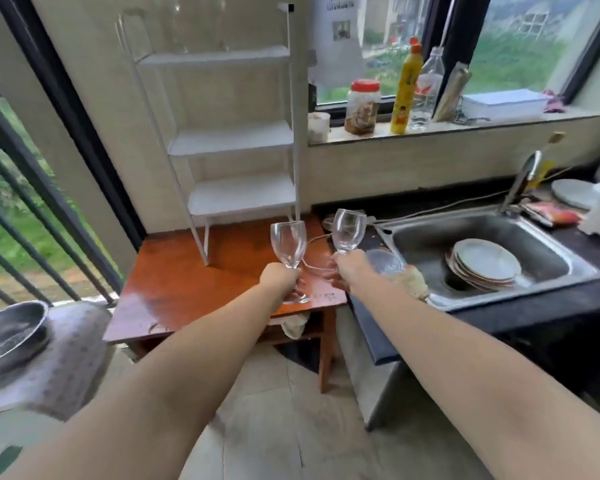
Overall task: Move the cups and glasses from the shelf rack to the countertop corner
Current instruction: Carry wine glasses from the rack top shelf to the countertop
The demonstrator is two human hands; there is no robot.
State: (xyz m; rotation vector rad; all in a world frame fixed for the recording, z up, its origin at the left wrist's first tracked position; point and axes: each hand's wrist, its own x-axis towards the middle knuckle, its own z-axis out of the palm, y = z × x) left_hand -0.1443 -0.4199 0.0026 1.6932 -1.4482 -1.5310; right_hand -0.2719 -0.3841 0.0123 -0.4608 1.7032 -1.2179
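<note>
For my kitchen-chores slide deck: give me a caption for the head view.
Left hand and right hand each hold a wine glass by the stem before the white shelf rack.

Soft daylight came through the window (430, 46) at the far side and the open railing at the left, leaving the scene evenly bright with faint shadows. The wooden table (187, 289) showed pale glare, straight lines bowed toward the frame edges, and everything looked slightly smeared.
</note>
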